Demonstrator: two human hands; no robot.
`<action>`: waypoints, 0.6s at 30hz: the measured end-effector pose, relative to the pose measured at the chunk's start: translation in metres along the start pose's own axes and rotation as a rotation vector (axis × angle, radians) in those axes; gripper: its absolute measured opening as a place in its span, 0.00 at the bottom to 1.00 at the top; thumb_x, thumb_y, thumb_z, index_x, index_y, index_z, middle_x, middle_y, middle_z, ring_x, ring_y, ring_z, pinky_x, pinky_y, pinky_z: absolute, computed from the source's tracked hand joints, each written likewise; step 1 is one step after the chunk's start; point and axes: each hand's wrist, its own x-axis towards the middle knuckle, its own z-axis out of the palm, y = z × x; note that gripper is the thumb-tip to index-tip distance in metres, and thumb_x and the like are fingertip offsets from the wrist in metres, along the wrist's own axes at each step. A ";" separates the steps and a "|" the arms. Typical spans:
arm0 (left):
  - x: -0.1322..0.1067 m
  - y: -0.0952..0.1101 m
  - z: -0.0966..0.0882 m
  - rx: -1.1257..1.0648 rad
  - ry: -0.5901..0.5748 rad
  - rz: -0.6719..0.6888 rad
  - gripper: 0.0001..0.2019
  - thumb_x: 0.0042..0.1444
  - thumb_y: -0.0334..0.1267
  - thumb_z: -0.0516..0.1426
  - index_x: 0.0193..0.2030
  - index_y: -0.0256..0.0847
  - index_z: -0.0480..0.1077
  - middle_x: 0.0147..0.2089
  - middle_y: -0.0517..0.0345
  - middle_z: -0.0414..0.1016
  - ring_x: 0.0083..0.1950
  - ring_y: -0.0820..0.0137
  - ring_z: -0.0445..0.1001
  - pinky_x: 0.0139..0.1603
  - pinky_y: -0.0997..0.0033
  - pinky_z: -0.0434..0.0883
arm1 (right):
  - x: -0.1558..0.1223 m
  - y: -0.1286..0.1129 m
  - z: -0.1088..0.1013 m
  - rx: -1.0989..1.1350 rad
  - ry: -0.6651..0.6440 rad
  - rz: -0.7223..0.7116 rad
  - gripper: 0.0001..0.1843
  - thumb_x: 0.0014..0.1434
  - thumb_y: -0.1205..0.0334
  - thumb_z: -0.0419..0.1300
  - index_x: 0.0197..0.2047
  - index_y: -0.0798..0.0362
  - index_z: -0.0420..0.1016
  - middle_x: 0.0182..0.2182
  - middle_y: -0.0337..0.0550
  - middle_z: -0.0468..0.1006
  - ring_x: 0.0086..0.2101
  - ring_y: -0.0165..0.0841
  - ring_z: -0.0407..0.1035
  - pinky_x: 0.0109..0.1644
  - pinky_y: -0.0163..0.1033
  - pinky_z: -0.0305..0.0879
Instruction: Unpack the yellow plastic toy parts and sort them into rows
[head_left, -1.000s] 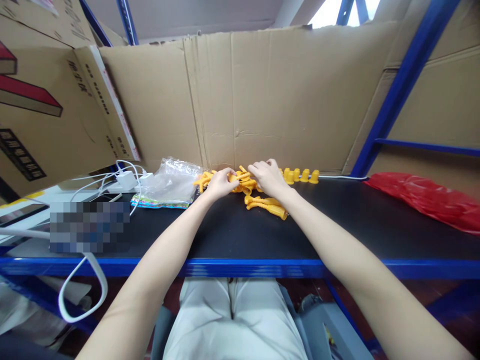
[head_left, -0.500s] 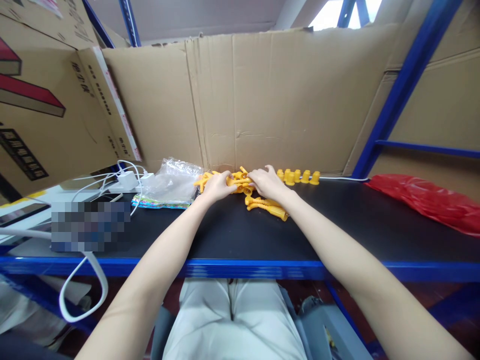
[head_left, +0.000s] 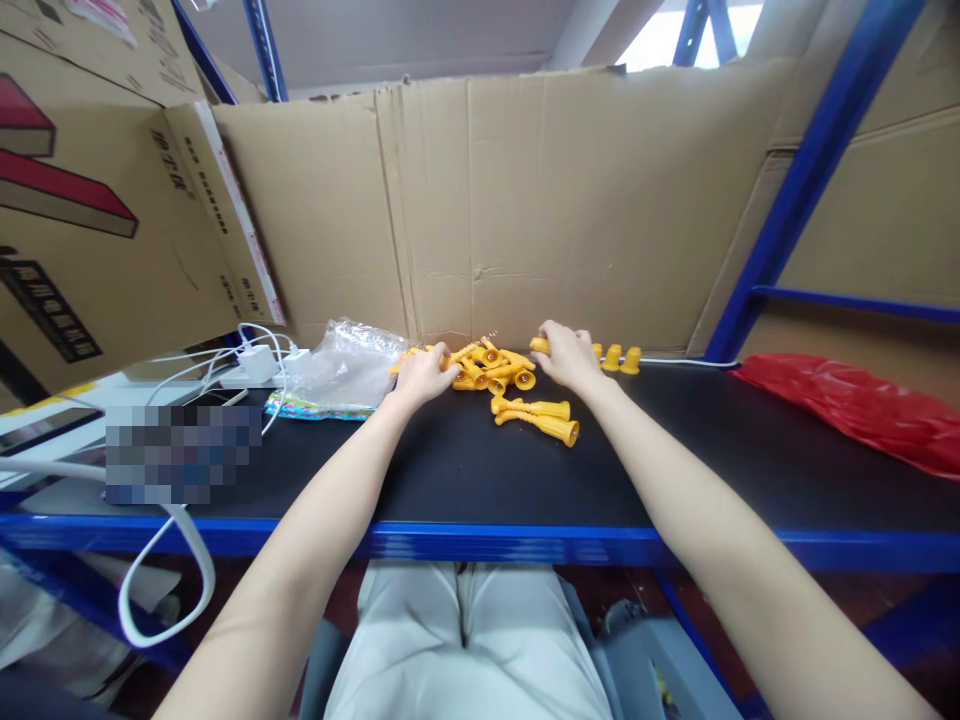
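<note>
Through my head view, the right hand (head_left: 568, 356) has its fingers closed around a smooth yellow plastic piece (head_left: 540, 345), one blunt end poking out past the fingertips. The left hand (head_left: 422, 377) curls at the pile's left side, yellow plastic by its fingertips; I can't tell whether it grips any. Between the hands I see the heap of yellow horn-shaped pieces (head_left: 491, 368), their round mouths flaring open. Nearer me lie two slim horns (head_left: 551, 421) with knobbly stems and ribbed bells. Beyond the right wrist stand squat, flanged yellow cups (head_left: 621, 360). The matte black tabletop (head_left: 480, 475) also carries a crinkled clear plastic bag (head_left: 349, 365) and glossy, rumpled red plastic (head_left: 847, 405), before creased cardboard (head_left: 585, 220).
</note>
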 end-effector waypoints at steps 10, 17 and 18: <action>0.012 -0.024 0.014 -0.165 0.085 -0.143 0.10 0.54 0.35 0.50 0.40 0.41 0.69 0.34 0.52 0.76 0.38 0.64 0.75 0.38 0.69 0.67 | -0.027 0.094 0.012 0.120 0.037 0.678 0.13 0.57 0.53 0.56 0.42 0.50 0.68 0.50 0.60 0.69 0.51 0.52 0.60 0.50 0.56 0.53; 0.013 -0.035 0.016 -0.371 0.149 -0.221 0.17 0.51 0.29 0.50 0.47 0.38 0.69 0.40 0.51 0.76 0.42 0.64 0.74 0.44 0.65 0.69 | -0.034 0.114 0.030 0.201 -0.098 0.951 0.14 0.54 0.58 0.59 0.44 0.50 0.70 0.50 0.53 0.74 0.52 0.47 0.65 0.54 0.53 0.52; 0.014 -0.037 0.018 -0.390 0.156 -0.234 0.18 0.51 0.29 0.50 0.49 0.38 0.68 0.41 0.51 0.76 0.43 0.64 0.74 0.45 0.64 0.70 | -0.034 0.115 0.031 0.202 -0.114 0.962 0.14 0.53 0.59 0.59 0.44 0.50 0.70 0.50 0.53 0.74 0.52 0.46 0.65 0.54 0.53 0.52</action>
